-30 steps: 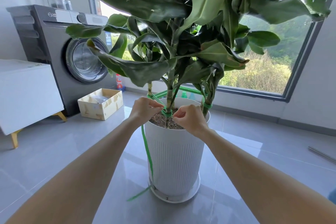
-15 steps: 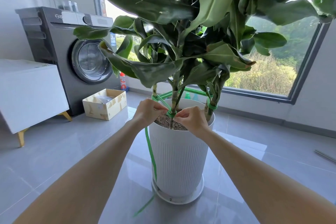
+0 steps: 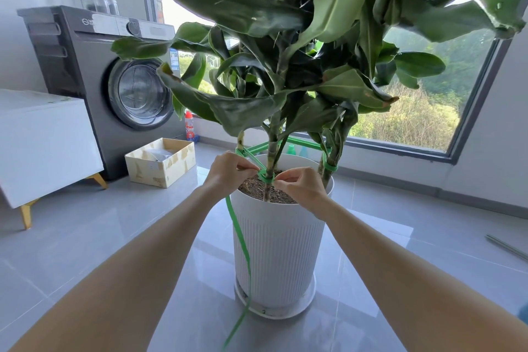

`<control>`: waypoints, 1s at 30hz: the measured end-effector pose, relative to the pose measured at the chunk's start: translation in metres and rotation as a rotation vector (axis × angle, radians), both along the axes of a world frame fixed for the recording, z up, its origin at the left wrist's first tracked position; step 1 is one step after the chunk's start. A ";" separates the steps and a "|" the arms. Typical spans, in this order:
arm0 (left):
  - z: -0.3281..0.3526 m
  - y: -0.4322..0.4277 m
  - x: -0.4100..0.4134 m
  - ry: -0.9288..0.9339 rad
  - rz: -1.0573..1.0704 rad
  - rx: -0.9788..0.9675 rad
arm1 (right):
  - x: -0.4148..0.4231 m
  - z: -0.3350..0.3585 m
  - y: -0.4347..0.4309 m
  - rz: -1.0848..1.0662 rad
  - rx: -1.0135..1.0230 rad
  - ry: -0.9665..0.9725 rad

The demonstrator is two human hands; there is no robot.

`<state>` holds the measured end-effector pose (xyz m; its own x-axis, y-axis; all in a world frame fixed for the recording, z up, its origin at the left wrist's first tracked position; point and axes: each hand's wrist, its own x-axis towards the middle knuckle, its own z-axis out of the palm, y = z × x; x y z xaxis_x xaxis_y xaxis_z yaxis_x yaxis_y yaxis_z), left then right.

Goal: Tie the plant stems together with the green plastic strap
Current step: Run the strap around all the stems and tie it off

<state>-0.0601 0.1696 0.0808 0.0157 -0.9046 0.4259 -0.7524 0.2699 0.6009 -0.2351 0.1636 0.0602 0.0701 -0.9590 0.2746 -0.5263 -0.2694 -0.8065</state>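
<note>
A big leafy plant grows from a ribbed white pot (image 3: pixel 278 251) on the floor. Its near stem (image 3: pixel 269 163) has a green plastic strap (image 3: pixel 266 176) wrapped round it just above the soil. The same strap runs on to the left stem (image 3: pixel 241 140) and to the right stem (image 3: pixel 331 163), where it is wound round. My left hand (image 3: pixel 228 173) pinches the strap left of the near stem. My right hand (image 3: pixel 300 184) pinches it on the right. The strap's loose tail (image 3: pixel 243 254) hangs from my left hand to the floor.
A grey washing machine (image 3: pixel 114 86) stands at the back left, with a white cabinet (image 3: pixel 43 140) and a cardboard box (image 3: pixel 161 161) in front of it. A red bottle (image 3: pixel 189 128) sits by the window (image 3: pixel 414 111). Large leaves hang low over the pot. A metal rod (image 3: pixel 508 247) lies at the right.
My head has shifted, so the pot sits further right in view. Both hands stay at the near stem, pinching the strap, which now looks drawn closer round it.
</note>
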 end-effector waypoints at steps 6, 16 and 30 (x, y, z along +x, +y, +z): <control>0.000 0.000 0.001 -0.023 -0.019 0.013 | 0.009 -0.001 0.000 -0.043 -0.126 0.140; 0.000 0.002 0.000 -0.020 -0.032 0.035 | 0.017 -0.003 -0.001 -0.048 -0.171 0.165; 0.003 0.009 0.008 -0.066 -0.045 0.039 | 0.029 -0.017 0.001 0.023 -0.118 0.293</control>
<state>-0.0524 0.1789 0.0838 -0.0519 -0.9198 0.3890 -0.7783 0.2813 0.5613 -0.2061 0.1644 0.0427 0.1844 -0.9188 0.3489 -0.7245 -0.3670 -0.5835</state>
